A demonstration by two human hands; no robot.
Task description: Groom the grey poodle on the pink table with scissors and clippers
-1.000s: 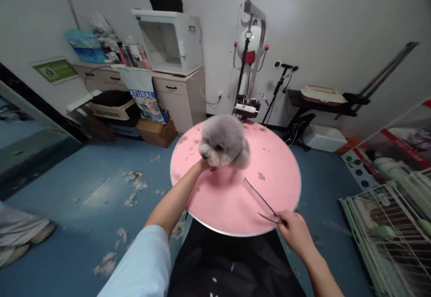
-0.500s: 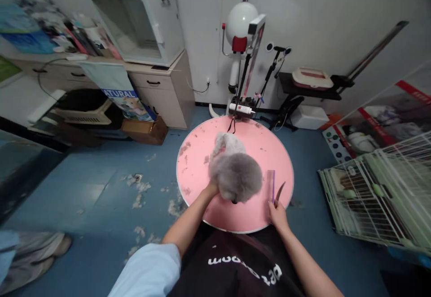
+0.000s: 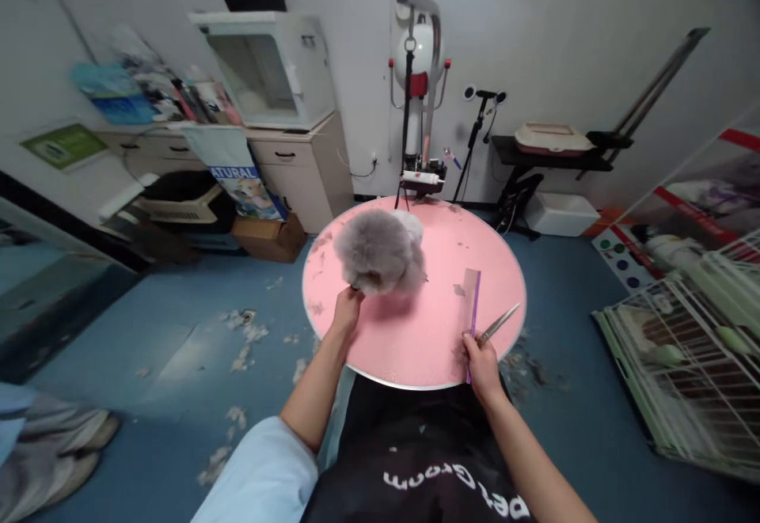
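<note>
A small fluffy grey dog (image 3: pixel 378 252) stands on a round pink grooming table (image 3: pixel 416 333). My left hand (image 3: pixel 346 309) is closed under the dog's muzzle at its front left. My right hand (image 3: pixel 482 363) rests at the table's near right edge, closed on a purple comb (image 3: pixel 473 301) and a pair of scissors (image 3: pixel 497 324), both pointing away from me. The dog's face is turned down and mostly hidden by its fur.
A stand dryer (image 3: pixel 420 72) rises behind the table. A white cabinet box (image 3: pixel 270 68) sits on drawers at the back left. Wire cages (image 3: pixel 694 349) stand to the right. Fur clippings (image 3: pixel 243 341) litter the blue floor. Another person's clothing (image 3: pixel 41 444) shows at the lower left.
The dog has moved back and left on the table with my left hand following at its muzzle. My right hand stays at the near edge, scissors now angled right.
</note>
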